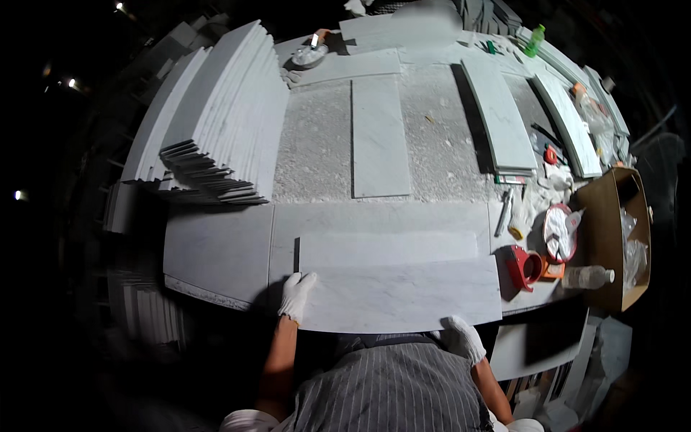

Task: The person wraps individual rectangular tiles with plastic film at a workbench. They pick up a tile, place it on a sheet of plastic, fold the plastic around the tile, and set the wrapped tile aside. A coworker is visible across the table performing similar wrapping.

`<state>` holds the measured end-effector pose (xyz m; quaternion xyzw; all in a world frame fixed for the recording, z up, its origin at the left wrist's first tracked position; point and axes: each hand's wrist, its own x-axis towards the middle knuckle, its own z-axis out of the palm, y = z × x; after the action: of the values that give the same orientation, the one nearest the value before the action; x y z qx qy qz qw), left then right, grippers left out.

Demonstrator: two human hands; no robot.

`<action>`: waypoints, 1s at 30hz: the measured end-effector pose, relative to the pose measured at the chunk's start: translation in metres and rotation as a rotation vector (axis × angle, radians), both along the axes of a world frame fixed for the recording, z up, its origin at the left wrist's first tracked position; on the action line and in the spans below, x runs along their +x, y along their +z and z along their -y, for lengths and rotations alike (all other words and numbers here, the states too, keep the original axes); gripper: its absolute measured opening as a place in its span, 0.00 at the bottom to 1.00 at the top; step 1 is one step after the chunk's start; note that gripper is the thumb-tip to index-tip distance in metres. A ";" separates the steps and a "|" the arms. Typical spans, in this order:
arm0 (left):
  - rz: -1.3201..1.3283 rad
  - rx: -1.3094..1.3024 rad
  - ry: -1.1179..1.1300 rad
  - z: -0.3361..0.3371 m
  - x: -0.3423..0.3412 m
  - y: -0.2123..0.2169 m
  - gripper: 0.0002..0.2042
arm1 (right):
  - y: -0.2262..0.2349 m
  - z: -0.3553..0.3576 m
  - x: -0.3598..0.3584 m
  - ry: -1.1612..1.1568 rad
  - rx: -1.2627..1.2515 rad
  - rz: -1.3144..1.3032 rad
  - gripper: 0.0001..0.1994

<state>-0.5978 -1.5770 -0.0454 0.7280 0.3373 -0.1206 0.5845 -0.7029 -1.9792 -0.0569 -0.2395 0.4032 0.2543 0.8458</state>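
A long white marble slab (403, 294) with faint grey veins lies across the near edge of the worktop, right in front of my body. My left hand (296, 294), in a white knit glove, is closed on its left end with the thumb on top. Also gloved, my right hand (462, 338) grips the near edge close to the right corner; its fingers are partly hidden below the slab. Just beyond, a second pale slab (389, 247) shows as a strip, overlapped by the held one. My grey striped apron sits against the near edge.
Tall stacked slabs (223, 115) stand at left. A single narrow slab (381, 137) lies mid-table on the rough surface. At right are slab piles (498, 115), a red tape dispenser (523, 268), a clear bottle (586, 277), a red-rimmed bowl (559, 232) and a cardboard box (601, 241).
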 end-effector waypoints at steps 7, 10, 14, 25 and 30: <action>0.175 0.167 -0.022 -0.028 0.029 -0.039 0.18 | -0.026 -0.022 0.016 0.155 -0.263 0.301 0.07; 0.204 0.299 -0.096 -0.037 0.051 -0.047 0.20 | -0.034 -0.034 0.035 -0.015 -0.118 0.163 0.07; 0.172 0.561 -0.165 -0.037 0.073 -0.044 0.24 | -0.089 -0.034 0.042 0.172 -0.392 0.502 0.07; 0.000 1.052 -0.415 -0.005 0.046 -0.038 0.32 | -0.032 -0.050 0.063 -0.212 0.196 0.042 0.10; -0.012 1.121 -0.423 0.003 0.047 -0.030 0.33 | -0.011 -0.009 0.071 0.640 -0.222 0.080 0.25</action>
<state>-0.5511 -1.5797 -0.0752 0.9761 0.2004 -0.0424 0.0726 -0.6319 -1.9698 -0.0677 -0.4544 0.2992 0.4520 0.7069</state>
